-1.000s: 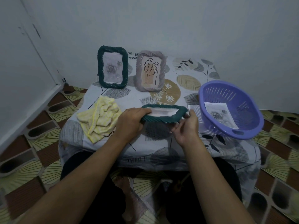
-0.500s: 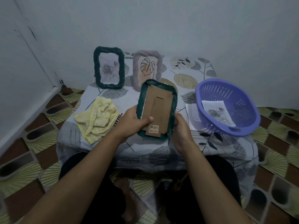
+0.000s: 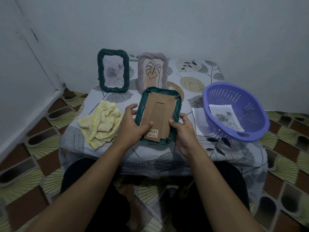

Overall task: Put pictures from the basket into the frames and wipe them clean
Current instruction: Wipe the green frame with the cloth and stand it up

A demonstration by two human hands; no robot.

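The person holds the held frame [image 3: 159, 114] above the surface [image 3: 167, 158], tilted, with its back turned up to the eyes. I think this is because the picture goes in from behind: the brown backing [image 3: 165, 104] and the small clips [image 3: 175, 96] at its corners must be in view to be opened.

The left hand [image 3: 132, 124] grips the left edge, with the thumb lying on the backing near the barcode sticker [image 3: 153, 131] and the fingers curled round the rim. The right hand [image 3: 185, 129] takes the lower right edge in the same way, thumb on top and fingers behind. With two hands on opposite edges the frame is steady, and the thumbs are free to work on the clips.

The purple basket [image 3: 250, 104] stands to the right, leaning toward the person, so the rose picture [image 3: 224, 117] inside it is easy to see and to reach. A white sheet [image 3: 199, 121] lies partly under the basket.

At the back, the green standing frame [image 3: 100, 71] and the grey frame [image 3: 152, 55] stand upright near the wall, each showing a picture. They seem to be finished and put out of the way. The yellow cloth [image 3: 102, 123] lies crumpled just beside the left hand, ready for wiping.

In my judgement the step in hand is opening the back, and the picture is not yet taken from the basket.
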